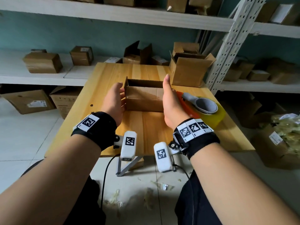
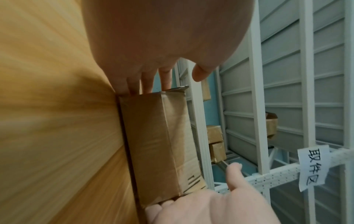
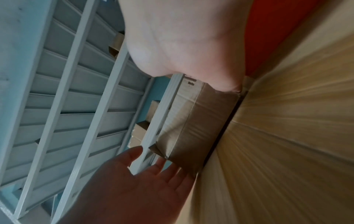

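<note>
A small brown cardboard box [image 1: 143, 98] with its top open stands on the middle of the wooden table [image 1: 146, 132]. My left hand [image 1: 119, 93] lies flat against the box's left end, its straight fingers [image 2: 146, 84] touching the cardboard [image 2: 159, 144]. Against the right end lies my right hand [image 1: 167, 91], palm inward and thumb pointing up. In the right wrist view the right palm [image 3: 182, 45] sits at the box's [image 3: 199, 125] near end, and the left hand [image 3: 138, 181] shows spread at the far end. Neither hand curls round the box.
An orange and grey tape dispenser [image 1: 201, 108] with a yellowish roll lies on the table just right of my right hand. A bigger open carton [image 1: 188, 69] stands at the table's back right. White shelves [image 1: 113, 17] with several parcels surround the table.
</note>
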Tool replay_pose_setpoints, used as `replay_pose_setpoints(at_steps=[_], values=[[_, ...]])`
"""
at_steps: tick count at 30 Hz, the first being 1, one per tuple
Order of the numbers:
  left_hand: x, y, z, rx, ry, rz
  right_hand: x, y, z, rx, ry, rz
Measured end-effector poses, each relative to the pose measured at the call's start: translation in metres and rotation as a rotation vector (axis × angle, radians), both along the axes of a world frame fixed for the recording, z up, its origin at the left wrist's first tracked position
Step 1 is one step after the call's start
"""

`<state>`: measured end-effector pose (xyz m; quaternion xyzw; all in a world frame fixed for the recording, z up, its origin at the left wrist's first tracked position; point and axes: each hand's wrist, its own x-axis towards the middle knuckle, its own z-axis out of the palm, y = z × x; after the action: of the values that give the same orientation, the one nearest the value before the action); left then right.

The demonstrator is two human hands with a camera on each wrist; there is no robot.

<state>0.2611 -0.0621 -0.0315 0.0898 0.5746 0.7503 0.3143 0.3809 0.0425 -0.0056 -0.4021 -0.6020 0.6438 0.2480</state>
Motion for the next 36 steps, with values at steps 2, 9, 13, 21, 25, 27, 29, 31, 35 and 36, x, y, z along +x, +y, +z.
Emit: replay_pose_setpoints(at_steps=[2,9,13,21,25,27,29,31,35,36], values=[[0.005,0.002,0.0,0.014,0.033,0.034,0.004,-0.002,0.002,0.013,-0.02,-0.017],[0.014,0.012,0.011,0.153,0.18,0.065,0.027,0.001,0.035,0.117,0.108,-0.072],[0.011,0.027,0.023,0.215,0.239,0.026,0.038,0.01,0.057,0.159,0.197,-0.099],[0.014,0.099,0.07,0.191,0.451,0.045,0.039,0.084,0.097,0.353,0.053,-0.181],[0.01,0.132,0.073,0.17,0.476,-0.006,0.05,0.124,0.092,0.289,0.068,-0.172],[0.01,0.146,0.065,0.131,0.447,-0.03,0.052,0.142,0.083,0.215,0.077,-0.131],[0.013,0.157,0.055,0.107,0.373,-0.058,0.053,0.16,0.075,0.152,0.107,-0.112],[0.014,0.168,0.045,0.084,0.305,-0.095,0.052,0.178,0.07,0.112,0.103,-0.136],[0.02,0.183,0.036,0.003,0.258,-0.12,0.05,0.201,0.062,0.047,0.016,-0.135],[0.023,0.185,0.035,-0.02,0.26,-0.114,0.05,0.207,0.06,0.019,0.015,-0.135]])
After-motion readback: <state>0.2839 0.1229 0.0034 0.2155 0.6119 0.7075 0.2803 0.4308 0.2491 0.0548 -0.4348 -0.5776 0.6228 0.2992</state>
